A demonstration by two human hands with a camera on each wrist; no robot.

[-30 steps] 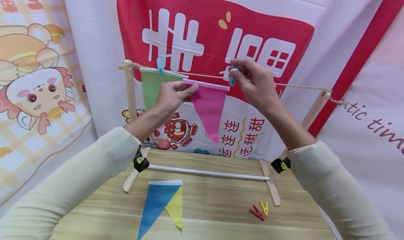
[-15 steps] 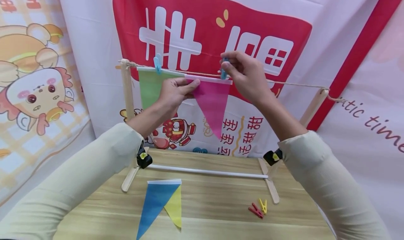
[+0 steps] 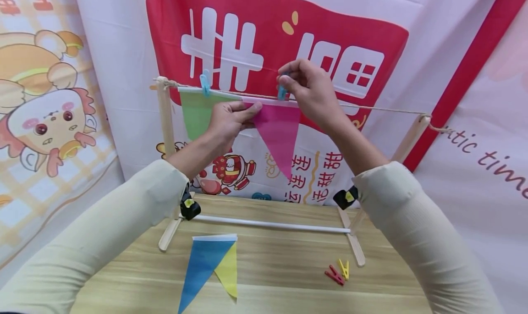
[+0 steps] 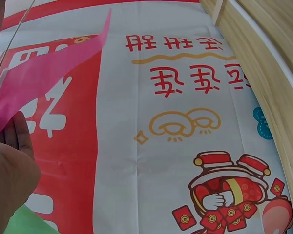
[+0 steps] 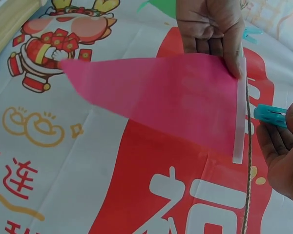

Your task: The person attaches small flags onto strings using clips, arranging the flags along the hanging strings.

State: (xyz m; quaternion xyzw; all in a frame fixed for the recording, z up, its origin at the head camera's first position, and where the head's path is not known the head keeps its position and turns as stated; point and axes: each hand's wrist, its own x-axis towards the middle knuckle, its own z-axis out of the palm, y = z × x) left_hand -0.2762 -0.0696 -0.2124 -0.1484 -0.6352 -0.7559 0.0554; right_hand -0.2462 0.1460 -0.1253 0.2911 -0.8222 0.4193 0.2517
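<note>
A pink triangular pennant (image 3: 277, 126) with a white top strip is pinched near its upper left corner by my left hand (image 3: 227, 123). Its strip runs alongside the twine (image 3: 371, 107), its tip pointing down. My right hand (image 3: 315, 91) pinches a blue clothespin (image 3: 282, 92) just above the strip's middle. In the right wrist view the tip of that clothespin (image 5: 269, 115) stands a little apart from the twine and strip. To the left, a green pennant (image 3: 195, 114) hangs from the twine under another blue clothespin (image 3: 205, 82), partly behind my left hand.
The twine spans two wooden posts (image 3: 167, 121), joined low down by a white rod (image 3: 268, 224). On the wooden table (image 3: 288, 277) lie a blue pennant (image 3: 206, 263) overlapping a yellow pennant (image 3: 229, 272), and a red clothespin (image 3: 335, 275) beside a yellow clothespin (image 3: 344, 269).
My right hand has moved left with the blue clothespin, from beyond the pink pennant's right end to above its strip. The pink pennant has risen to the twine's level.
</note>
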